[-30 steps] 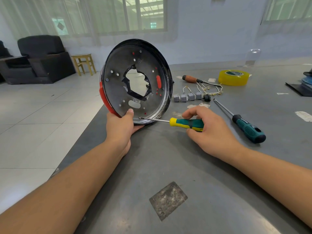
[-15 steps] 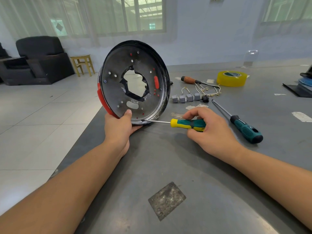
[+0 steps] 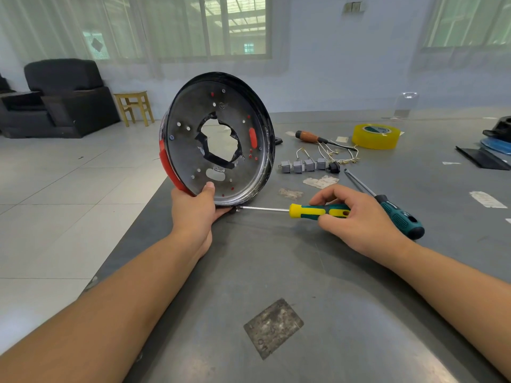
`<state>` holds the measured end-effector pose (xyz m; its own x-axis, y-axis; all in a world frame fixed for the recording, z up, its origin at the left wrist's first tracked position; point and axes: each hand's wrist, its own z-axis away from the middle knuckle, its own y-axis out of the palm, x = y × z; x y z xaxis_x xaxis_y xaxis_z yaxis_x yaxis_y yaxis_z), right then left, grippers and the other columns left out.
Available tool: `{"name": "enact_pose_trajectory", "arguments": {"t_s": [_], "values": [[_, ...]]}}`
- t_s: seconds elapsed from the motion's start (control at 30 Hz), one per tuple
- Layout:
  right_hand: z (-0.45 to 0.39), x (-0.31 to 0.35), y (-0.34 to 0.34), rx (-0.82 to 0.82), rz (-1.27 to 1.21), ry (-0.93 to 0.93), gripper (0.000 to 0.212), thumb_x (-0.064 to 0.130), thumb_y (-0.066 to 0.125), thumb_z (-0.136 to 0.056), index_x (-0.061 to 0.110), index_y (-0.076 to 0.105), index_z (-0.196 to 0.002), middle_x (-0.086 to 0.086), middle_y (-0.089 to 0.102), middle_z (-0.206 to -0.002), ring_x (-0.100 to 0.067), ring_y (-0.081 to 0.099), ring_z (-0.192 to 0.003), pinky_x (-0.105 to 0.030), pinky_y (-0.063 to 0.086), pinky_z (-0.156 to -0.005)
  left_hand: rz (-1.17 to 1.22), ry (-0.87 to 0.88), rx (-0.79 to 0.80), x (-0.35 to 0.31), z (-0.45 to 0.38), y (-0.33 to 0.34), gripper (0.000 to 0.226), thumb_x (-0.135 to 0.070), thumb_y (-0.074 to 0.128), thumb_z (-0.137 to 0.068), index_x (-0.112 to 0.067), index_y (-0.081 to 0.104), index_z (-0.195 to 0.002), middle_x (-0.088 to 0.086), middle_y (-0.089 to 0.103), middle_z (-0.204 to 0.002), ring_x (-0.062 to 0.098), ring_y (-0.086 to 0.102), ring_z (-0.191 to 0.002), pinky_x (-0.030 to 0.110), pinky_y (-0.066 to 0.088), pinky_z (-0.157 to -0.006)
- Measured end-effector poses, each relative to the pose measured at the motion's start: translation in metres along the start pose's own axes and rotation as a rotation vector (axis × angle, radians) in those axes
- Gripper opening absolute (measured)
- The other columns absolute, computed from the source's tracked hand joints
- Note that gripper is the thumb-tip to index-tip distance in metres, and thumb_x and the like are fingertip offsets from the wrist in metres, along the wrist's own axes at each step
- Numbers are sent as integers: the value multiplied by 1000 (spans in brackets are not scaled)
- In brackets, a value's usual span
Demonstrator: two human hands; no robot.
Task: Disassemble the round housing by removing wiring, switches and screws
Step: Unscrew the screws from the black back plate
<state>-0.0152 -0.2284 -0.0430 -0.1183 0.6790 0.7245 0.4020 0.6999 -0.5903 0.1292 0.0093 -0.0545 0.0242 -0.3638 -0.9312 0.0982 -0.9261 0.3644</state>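
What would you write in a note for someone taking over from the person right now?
Left hand grips the bottom rim of the round housing, held on edge on the grey table.
Right hand holds the yellow-green screwdriver, tip at the housing's lower edge, where a small screw seems to sit.
Done: the grey switches with wiring lie on the table behind.
Left: that screw, plus any others in the plate.
Spare teal screwdriver lies by the right hand.

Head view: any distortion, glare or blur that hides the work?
Head view: wide-angle bending curves the table edge; bright windows wash out, with soft sheen on the table; the housing, screwdriver and both hands, left and right, stay sharp.
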Motion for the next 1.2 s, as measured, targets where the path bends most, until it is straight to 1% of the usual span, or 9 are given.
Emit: {"name": "enact_pose_trajectory", "arguments": {"t_s": [0.13,0.3,0.5,0.6,0.7,0.8,0.93,1.07,1.2], "values": [[0,-2,-1,71,12,16,23,18,71,-81,39,70,-90,26,64,-87,-3,58,-78,-10,44,-63,1,8,3,0,0,0,33,-4,60,-103,-15,52,-133,4,66,-131,27,71,-112,55,65,-82],[-1,-5,-3,148,130,-9,20,23,68,-84,41,68,-93,22,65,-90,1,59,-86,-10,45,-67,-15,14,-1,1,-1,-1,33,-5,61,-103,-18,51,-132,2,65,-132,26,70,-113,53,66,-80],[-2,-5,-12,283,409,-119,25,29,60,-89,42,62,-111,23,60,-103,1,56,-99,-26,52,-85,4,6,0,1,-1,-1,31,-6,62,-103,-20,51,-129,1,65,-131,25,70,-112,53,66,-80],[0,3,-14,319,546,-108,37,49,47,-83,44,60,-117,25,55,-106,-1,54,-101,-29,52,-86,9,6,2,1,-1,0,32,-6,61,-103,-20,51,-130,0,65,-130,23,70,-111,51,66,-79],[0,12,-8,254,683,-161,53,63,33,-81,40,61,-120,20,58,-109,-5,56,-102,-30,51,-87,8,9,3,0,-1,0,30,-6,62,-103,-24,50,-124,-1,65,-130,23,70,-110,52,66,-79],[-3,28,14,214,748,-241,47,67,37,-91,35,61,-116,14,61,-109,-12,58,-101,-34,50,-88,1,14,8,0,0,1,28,-6,62,-102,-25,50,-120,-1,65,-129,24,70,-111,52,66,-80],[-18,51,59,264,727,-299,44,62,47,-95,28,61,-120,4,62,-116,-20,58,-110,-37,48,-93,-1,17,6,-1,2,2,29,-6,62,-103,-20,50,-125,3,65,-130,26,70,-113,53,65,-81],[-34,70,98,216,562,-190,36,53,60,-92,20,65,-105,-4,63,-107,-27,61,-103,-39,53,-86,13,31,1,0,3,1,35,-4,60,-103,-13,49,-135,8,66,-131,30,70,-114,55,64,-83],[-41,72,116,157,567,-64,33,52,66,-88,20,61,-92,-10,62,-103,-33,62,-100,-36,46,-77,13,24,0,0,2,1,33,-4,61,-103,-14,49,-132,8,66,-130,28,71,-112,54,65,-83]]}}
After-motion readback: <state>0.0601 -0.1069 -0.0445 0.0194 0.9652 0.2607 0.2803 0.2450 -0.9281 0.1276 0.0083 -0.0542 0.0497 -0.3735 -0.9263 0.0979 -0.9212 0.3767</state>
